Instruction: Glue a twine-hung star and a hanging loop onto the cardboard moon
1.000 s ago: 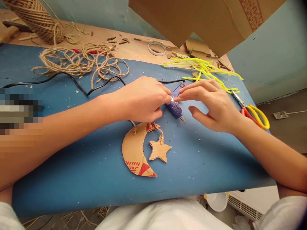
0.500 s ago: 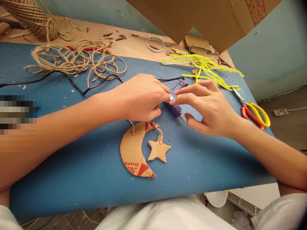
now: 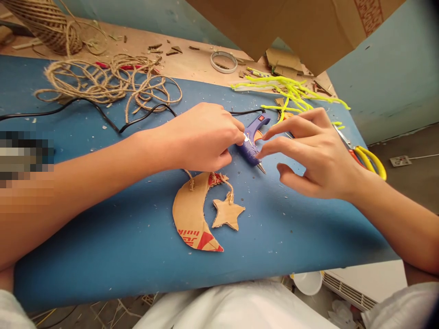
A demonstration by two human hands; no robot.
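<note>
My left hand (image 3: 200,137) is closed in a pinch, its fingertips against the purple glue gun (image 3: 253,139) that lies on the blue mat (image 3: 137,237). What the pinch holds is too small to make out. My right hand (image 3: 317,153) hovers just right of the gun with fingers stretched out and apart, holding nothing. Below the hands lie a cardboard crescent moon (image 3: 190,214) and a cardboard star (image 3: 227,212), joined by short twine.
Loose jute twine (image 3: 109,84) and its spool (image 3: 44,23) lie at the back left, with the gun's black cord (image 3: 103,116) crossing the mat. Yellow pipe cleaners (image 3: 291,93), a tape ring (image 3: 223,61) and red-yellow scissors (image 3: 366,160) are at the right. A cardboard box (image 3: 291,23) overhangs the back.
My right hand has drawn back to the right from the left fingertips and spread its fingers. The left hand has stayed pinched at the glue gun.
</note>
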